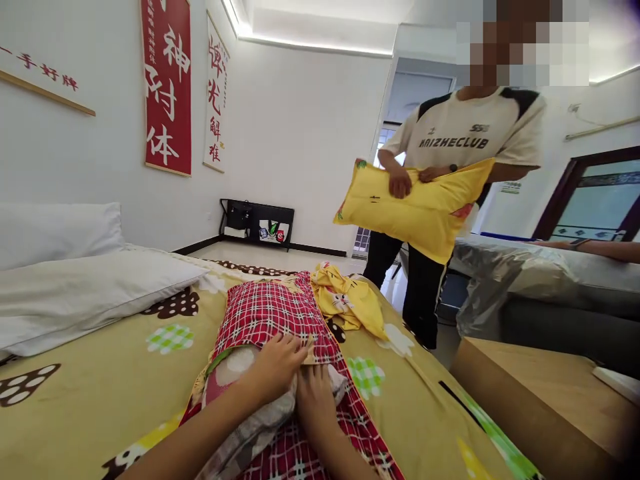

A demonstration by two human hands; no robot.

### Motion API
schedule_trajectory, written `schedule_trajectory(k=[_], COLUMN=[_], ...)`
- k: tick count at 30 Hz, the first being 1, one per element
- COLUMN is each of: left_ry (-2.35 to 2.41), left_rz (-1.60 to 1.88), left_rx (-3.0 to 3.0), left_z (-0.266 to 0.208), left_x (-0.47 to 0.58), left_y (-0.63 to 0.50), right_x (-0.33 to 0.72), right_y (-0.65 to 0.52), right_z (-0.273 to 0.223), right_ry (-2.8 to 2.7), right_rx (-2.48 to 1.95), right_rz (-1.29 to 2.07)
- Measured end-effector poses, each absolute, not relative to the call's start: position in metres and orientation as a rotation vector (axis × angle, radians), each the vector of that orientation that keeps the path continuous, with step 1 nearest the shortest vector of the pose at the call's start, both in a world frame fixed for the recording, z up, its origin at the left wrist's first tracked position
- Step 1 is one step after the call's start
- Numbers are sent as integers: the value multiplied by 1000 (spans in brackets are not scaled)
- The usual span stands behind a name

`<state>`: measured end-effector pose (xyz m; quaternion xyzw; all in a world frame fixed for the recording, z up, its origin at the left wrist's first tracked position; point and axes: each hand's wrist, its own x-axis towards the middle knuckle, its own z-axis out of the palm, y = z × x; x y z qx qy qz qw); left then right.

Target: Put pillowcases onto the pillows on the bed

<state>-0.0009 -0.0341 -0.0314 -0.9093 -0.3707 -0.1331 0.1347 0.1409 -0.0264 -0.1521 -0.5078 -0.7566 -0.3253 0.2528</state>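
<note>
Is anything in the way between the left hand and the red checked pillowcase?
Nothing I can see: the left hand is touching the red checked pillowcase right by its open edge.

Bed with pillows, plaid pillowcase

Passage exists at left, over the bedsheet between the white pillows and the checked cover. Crumpled yellow cloth obstructs the cover's far right side; wooden-topped furniture stands at right.
</note>
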Motion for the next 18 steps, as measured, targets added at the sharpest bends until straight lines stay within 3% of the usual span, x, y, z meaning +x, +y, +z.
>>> schedule_trajectory(k=[9,13,18], left_ry=[-1707,-1778,-1710], left_rz=[-1041,-1271,-1718], left_rx=[-2376,-2443,-2465], left_z=[-84,-85,-78], left_x=[-122,-124,-111], left_y=[-31,-22,-17], right_x=[148,96,72], right_y=[-100,-91,-50], right_z=[-126,-111,-113], right_ry=[-2070,-2204,-2235], right_rx=[-1219,-746,-892], right_rz=[-1165,-1121,-963])
